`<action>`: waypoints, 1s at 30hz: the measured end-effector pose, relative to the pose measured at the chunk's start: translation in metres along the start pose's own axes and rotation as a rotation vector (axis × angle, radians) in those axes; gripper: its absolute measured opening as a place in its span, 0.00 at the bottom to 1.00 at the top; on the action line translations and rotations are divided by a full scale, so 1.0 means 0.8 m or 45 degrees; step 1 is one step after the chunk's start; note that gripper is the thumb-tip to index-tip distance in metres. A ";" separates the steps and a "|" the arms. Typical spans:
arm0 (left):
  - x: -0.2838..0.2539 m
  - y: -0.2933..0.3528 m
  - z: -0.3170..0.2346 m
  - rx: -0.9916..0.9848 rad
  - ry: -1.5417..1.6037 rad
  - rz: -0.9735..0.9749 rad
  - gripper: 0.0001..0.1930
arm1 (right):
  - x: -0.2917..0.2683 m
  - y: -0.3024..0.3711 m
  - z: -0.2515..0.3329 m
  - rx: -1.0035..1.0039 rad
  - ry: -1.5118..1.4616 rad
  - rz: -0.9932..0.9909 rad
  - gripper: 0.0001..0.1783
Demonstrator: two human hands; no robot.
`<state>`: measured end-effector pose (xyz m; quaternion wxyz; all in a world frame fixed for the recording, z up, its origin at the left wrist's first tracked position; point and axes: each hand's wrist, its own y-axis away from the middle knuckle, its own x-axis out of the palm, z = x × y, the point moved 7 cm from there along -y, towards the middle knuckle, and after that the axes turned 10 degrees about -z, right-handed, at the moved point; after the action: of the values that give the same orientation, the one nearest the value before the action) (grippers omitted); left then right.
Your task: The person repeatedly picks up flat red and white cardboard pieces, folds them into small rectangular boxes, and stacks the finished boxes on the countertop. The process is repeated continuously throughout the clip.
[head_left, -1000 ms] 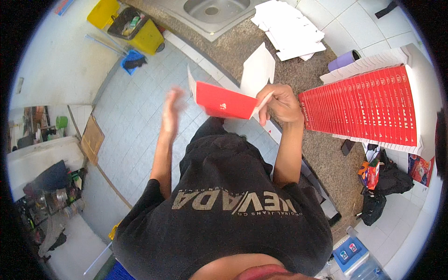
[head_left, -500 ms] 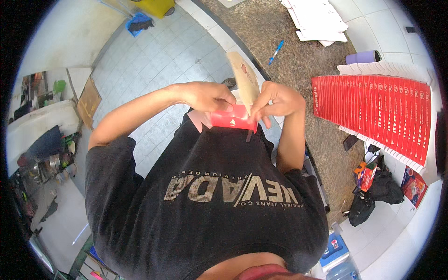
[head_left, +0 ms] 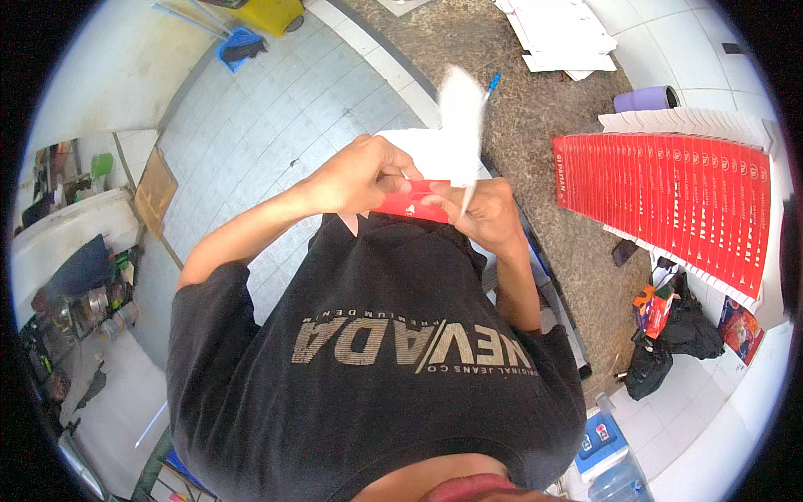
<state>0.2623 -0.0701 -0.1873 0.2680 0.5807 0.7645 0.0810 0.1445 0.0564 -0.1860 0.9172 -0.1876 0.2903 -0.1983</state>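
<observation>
A red-and-white sheet of thin card, part of it folded, is held in front of my black shirt. Its red panel (head_left: 414, 203) faces up between my hands. Its white flap (head_left: 458, 117) stands up beyond my fingers and looks blurred. My left hand (head_left: 364, 174) grips the card's left end, fingers curled in. My right hand (head_left: 489, 214) pinches the right end, with the thumb on the red panel and the white flap rising beside the fingers. The underside of the card is hidden.
On the brown stone counter (head_left: 577, 335) to my right lies a long row of red cards (head_left: 669, 209) with white flaps. Farther back are a stack of white sheets (head_left: 560, 38), a purple tumbler (head_left: 644, 99) and a blue pen (head_left: 493, 82). A black bag (head_left: 690, 322) lies at the right.
The tan printed side of the raised flap has turned away, and white flaps now show beyond my hands. My right hand has moved down, its thumb now on the red panel.
</observation>
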 end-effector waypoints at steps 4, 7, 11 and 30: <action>0.000 0.003 0.006 0.162 -0.128 -0.042 0.12 | 0.024 0.007 -0.002 0.002 0.107 0.341 0.12; -0.006 0.011 -0.012 0.151 -0.075 -0.066 0.20 | 0.026 0.005 -0.008 0.122 0.016 0.330 0.18; -0.008 0.018 -0.029 0.205 -0.033 -0.025 0.25 | 0.036 -0.003 -0.019 0.397 0.157 0.685 0.16; 0.036 0.044 -0.022 0.787 -0.161 -0.137 0.09 | 0.022 0.023 -0.016 0.378 0.361 0.758 0.19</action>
<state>0.2782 -0.0286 -0.1665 0.1296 0.5971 0.7644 -0.2057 0.1549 0.0610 -0.2126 0.9026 0.0699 0.4246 0.0133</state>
